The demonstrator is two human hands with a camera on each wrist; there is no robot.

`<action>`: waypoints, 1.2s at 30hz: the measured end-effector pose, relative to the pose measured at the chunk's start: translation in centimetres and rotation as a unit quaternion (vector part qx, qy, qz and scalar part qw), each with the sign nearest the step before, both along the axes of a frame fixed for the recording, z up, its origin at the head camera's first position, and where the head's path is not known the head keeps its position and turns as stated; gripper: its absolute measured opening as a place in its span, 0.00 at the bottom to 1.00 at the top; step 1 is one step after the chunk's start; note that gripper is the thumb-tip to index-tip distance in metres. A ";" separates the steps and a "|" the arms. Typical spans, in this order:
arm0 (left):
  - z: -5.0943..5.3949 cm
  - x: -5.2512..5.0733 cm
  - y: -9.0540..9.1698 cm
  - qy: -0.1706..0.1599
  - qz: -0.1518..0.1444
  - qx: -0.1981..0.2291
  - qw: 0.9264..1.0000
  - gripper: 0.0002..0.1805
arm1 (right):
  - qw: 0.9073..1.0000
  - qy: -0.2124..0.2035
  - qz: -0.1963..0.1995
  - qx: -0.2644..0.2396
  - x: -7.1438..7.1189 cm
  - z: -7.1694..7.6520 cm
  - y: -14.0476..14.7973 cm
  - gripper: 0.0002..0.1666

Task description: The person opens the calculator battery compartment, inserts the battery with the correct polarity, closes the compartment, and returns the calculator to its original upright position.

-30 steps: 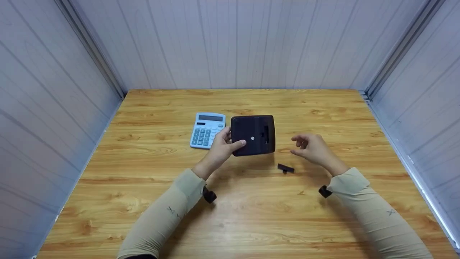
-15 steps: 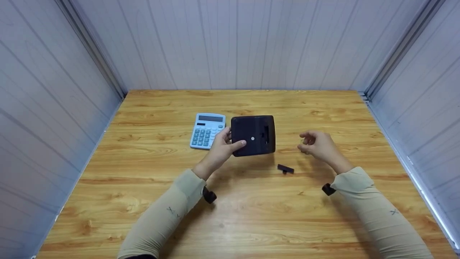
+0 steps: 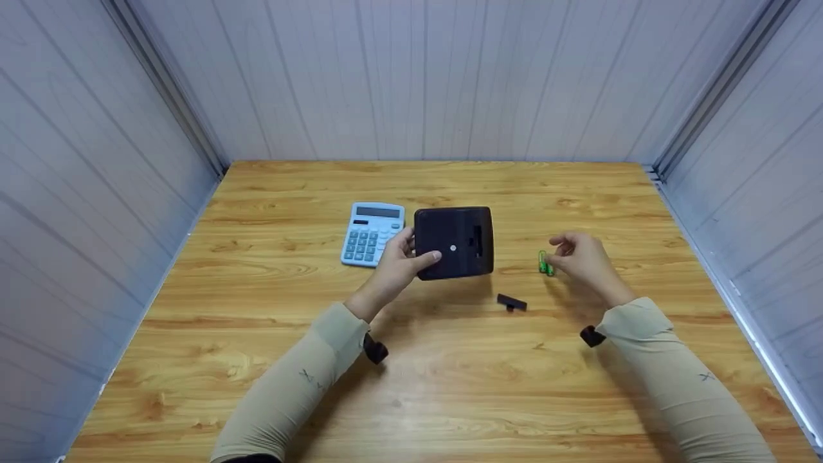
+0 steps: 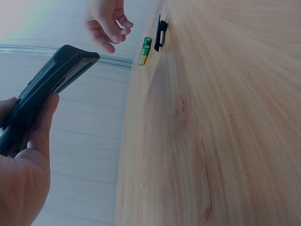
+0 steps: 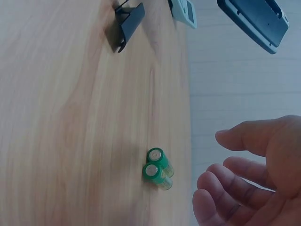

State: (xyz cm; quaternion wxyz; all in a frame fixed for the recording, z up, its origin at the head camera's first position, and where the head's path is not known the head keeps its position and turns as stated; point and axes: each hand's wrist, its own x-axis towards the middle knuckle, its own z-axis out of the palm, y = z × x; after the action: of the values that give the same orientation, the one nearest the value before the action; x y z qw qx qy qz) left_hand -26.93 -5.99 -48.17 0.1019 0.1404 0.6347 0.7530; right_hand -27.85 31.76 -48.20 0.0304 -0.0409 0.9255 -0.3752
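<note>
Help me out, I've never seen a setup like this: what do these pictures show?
There is no machine here, just a person's two bare hands. The wide picture looks down from the person's head; the other two are taken from the left and right wrists, so the table looks turned on its side.

The left hand holds a dark, flat device above the wooden table. A slot shows in the face turned toward the head view. On the table lie a light blue calculator, a small black piece and two green batteries, side by side. The right hand is near the batteries but, as the wrist views show, not touching them.
</note>
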 end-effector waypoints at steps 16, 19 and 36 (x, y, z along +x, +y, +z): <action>0.0 0.0 -0.1 0.004 -0.005 0.000 1.000 0.31 | 0.995 -0.094 -0.019 -0.017 -1.2 -0.8 1.3 0.28; 0.0 0.0 -0.2 0.004 -0.004 -0.001 1.000 0.31 | 0.994 -0.108 -0.020 -0.017 -1.5 -0.9 1.3 0.28; 0.1 0.0 -0.3 0.006 0.006 -0.001 1.000 0.31 | 0.990 -0.139 -0.038 -0.002 -2.5 -1.6 0.9 0.23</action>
State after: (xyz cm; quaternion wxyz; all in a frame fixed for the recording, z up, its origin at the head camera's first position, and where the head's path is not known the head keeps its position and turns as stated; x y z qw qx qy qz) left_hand -26.92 -6.27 -48.09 0.0941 0.1409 0.6371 0.7520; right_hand -30.38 32.64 -49.84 0.1444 0.0469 0.9126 -0.3795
